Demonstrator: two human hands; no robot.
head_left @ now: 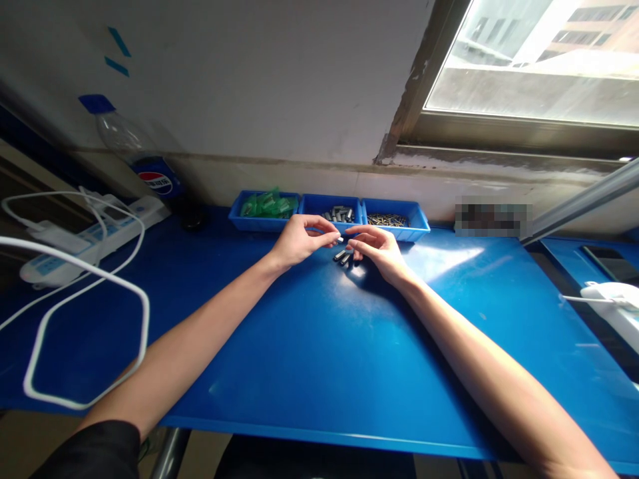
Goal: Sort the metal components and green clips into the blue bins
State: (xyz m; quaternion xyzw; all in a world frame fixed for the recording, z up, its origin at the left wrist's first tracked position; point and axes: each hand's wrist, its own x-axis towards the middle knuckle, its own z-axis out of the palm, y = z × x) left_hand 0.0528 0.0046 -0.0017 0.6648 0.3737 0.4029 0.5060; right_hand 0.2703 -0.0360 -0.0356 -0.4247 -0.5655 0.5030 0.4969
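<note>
My left hand [305, 239] pinches a small, bright metallic piece [340, 239] between thumb and fingertips, just above the blue table [299, 346]. Close on its right is my right hand [375, 247], with fingers curled and thumb near the fingertips; whatever it may hold is too small to make out. Several short dark metal pieces [341, 257] lie on the tabletop below the fingers. Behind the hands stand three joined blue bins: the left bin [239, 223] contains green packets [268, 203], the middle one grey metal pieces [340, 213], the right one thin brass-coloured parts [387, 219].
A cola bottle [157, 179] leans at the back left near a white power strip [64, 249]. A white cable [144, 313] loops over my left forearm. At the right are a phone [612, 263], a white device [616, 306] and a slanted metal bar [584, 193].
</note>
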